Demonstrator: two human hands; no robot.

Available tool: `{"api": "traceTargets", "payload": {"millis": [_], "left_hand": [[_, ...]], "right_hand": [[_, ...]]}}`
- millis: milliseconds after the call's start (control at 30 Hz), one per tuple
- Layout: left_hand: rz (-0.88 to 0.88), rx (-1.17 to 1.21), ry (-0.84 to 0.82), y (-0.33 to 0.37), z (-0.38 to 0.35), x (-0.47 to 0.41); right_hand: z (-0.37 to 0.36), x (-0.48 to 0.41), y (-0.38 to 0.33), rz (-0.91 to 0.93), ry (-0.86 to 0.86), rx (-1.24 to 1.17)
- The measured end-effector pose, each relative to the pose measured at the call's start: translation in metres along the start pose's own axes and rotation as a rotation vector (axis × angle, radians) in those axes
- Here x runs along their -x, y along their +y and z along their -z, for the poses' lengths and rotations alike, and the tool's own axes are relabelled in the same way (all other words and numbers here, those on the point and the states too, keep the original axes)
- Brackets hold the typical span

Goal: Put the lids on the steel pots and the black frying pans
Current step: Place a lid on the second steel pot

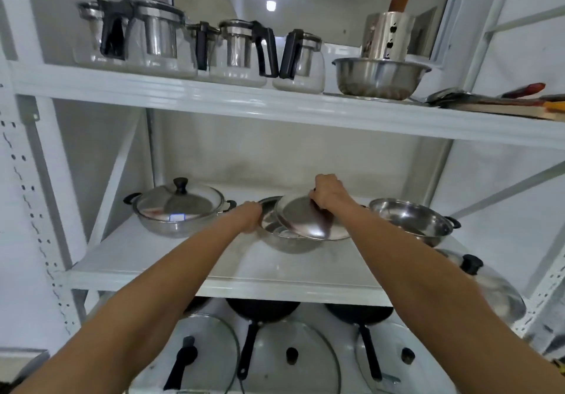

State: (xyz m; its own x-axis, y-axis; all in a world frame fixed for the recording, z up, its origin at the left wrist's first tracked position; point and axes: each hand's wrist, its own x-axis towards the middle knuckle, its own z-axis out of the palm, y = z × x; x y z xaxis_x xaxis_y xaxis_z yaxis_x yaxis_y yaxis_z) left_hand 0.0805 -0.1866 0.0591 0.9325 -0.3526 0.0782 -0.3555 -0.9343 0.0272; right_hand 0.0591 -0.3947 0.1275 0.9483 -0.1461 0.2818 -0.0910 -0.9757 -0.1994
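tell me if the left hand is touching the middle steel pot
Touching. The head view shows the left hand gripping the rim of the middle steel pot.

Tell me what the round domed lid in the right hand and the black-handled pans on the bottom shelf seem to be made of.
The round domed lid looks like polished steel: it is opaque, silvery and mirror-bright. The right hand grips it at its top. The black-handled pans show a dull, dark surface, perhaps a non-stick coating over metal; the handles look like plastic.
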Motion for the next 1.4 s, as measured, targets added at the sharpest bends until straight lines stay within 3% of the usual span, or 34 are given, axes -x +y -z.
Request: {"api": "traceTargets", "payload": {"millis": [400,933,1167,1400], "left_hand": [[0.101,-0.011,0.075,0.0,-0.011,-0.019],[0.171,0.034,0.029,0.018,-0.016,-0.003],[0.11,0.107,-0.08,0.012,-0.029,-0.005],[0.065,0.137,-0.044,0.013,-0.04,-0.004]], "right_hand": [[-0.05,-0.046,-0.012,0.14,0.0,-0.062],[-0.084,-0.045,-0.02,0.089,0.026,-0.194],[-0.088,-0.05,-0.018,0.057,-0.034,-0.263],[-0.092,-0.054,-0.012,0.062,-0.026,-0.366]]}}
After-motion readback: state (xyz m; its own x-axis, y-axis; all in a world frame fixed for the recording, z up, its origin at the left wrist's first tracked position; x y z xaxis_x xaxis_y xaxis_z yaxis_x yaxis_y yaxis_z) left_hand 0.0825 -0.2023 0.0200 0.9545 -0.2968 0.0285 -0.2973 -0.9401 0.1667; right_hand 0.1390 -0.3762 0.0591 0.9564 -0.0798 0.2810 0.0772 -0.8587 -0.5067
